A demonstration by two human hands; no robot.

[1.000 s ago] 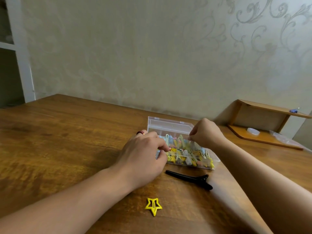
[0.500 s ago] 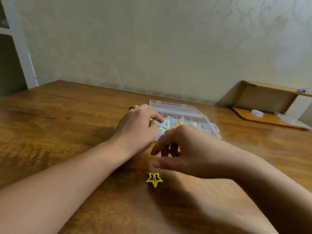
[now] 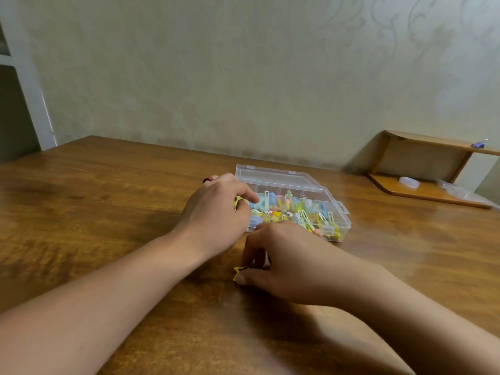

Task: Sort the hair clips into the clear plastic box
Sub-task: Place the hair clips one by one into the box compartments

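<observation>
Pale patterned wallpaper backs a glossy brown wooden table [image 3: 108, 212], with a small wooden shelf [image 3: 422, 169] at the far right. From my remote seat I judge the step in hand to be the pickup of the yellow star clip [image 3: 238, 272], which lies flat on the table near the front of the clear plastic box [image 3: 295, 182]. My right hand [image 3: 286, 266] has its grip closing round it, thumb and fingertips touching its edges, though whether the clip has left the wood I cannot tell. My left hand [image 3: 216, 212] rests at the box's left end, fingers curled against its wall, apparently steadying it. That box is thin, hard and transparent, lid laid open behind, crowded with small pastel clips. Next I would lift the thin, smooth star and carry it over the near wall into a compartment.
</observation>
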